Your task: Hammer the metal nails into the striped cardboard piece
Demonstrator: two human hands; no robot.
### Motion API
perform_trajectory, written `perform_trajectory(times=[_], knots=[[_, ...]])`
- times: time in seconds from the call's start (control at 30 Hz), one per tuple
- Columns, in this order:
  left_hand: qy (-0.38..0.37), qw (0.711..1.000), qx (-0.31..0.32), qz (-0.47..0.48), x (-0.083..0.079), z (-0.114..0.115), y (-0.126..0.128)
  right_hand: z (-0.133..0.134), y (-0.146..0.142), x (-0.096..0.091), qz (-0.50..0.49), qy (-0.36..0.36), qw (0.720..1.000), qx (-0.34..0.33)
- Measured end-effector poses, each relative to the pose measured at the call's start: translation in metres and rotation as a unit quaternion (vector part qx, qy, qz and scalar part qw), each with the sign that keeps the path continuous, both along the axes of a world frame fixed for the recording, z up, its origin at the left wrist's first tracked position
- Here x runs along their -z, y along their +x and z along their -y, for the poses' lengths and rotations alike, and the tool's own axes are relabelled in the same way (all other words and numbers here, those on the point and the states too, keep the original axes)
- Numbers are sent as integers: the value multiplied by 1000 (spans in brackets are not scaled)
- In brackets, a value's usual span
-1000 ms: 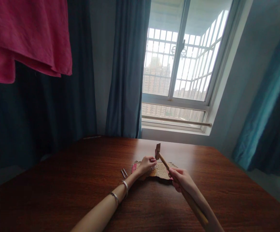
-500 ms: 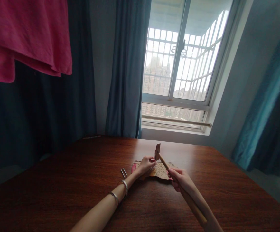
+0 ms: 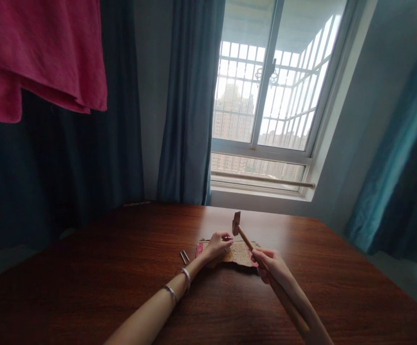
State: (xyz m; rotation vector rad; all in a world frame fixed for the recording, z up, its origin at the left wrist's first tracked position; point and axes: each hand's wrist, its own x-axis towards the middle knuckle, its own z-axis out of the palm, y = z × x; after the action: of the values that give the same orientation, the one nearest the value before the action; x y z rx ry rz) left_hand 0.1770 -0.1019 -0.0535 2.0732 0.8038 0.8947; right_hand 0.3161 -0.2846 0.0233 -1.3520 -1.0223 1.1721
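Observation:
My right hand (image 3: 270, 264) is wrapped round the long wooden handle of a hammer (image 3: 243, 235). The hammer's head is raised just right of and above the fingertips of my left hand (image 3: 220, 245). Those left fingers are pinched together over a tan piece of leather-like sheet (image 3: 240, 253); what they hold is too small to make out. Many small holes dot the sheet, pink patches show at its ends, and its near edge is wavy. Left of it, two short metal rods (image 3: 184, 257) lie side by side on the table.
The brown wooden table (image 3: 104, 278) reaches back to the wall under a barred window (image 3: 262, 96). Blue curtains (image 3: 190, 105) hang at the back and right. A pink cloth (image 3: 43, 57) hangs at the upper left.
The hammer's head has lifted slightly and shifted a little to the right, away from my left fingertips. My left hand and the sheet have stayed in place.

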Motion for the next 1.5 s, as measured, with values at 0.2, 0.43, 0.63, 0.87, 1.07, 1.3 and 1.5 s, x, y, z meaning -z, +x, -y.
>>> perform_trajectory(times=[0.2,0.43,0.63,0.87,1.07,1.3,1.5], knots=[[1,1000,-6,-2,0,-1,0,-8,24,12,51,22,994,90],[-11,1000,-5,4,1,-1,2,-18,68,48,307,4,927,214],[-14,1000,-10,10,0,0,2,-12,85,48,455,-55,860,226],[-9,1000,5,15,1,-2,0,-9,81,49,506,-76,832,213],[-20,1000,-3,10,-1,0,-1,-8,78,49,537,-101,813,202],[-28,999,2,35,-3,3,-1,-6,74,49,593,-131,770,197],[-18,999,7,35,-1,1,-1,-5,74,51,617,-149,748,194]])
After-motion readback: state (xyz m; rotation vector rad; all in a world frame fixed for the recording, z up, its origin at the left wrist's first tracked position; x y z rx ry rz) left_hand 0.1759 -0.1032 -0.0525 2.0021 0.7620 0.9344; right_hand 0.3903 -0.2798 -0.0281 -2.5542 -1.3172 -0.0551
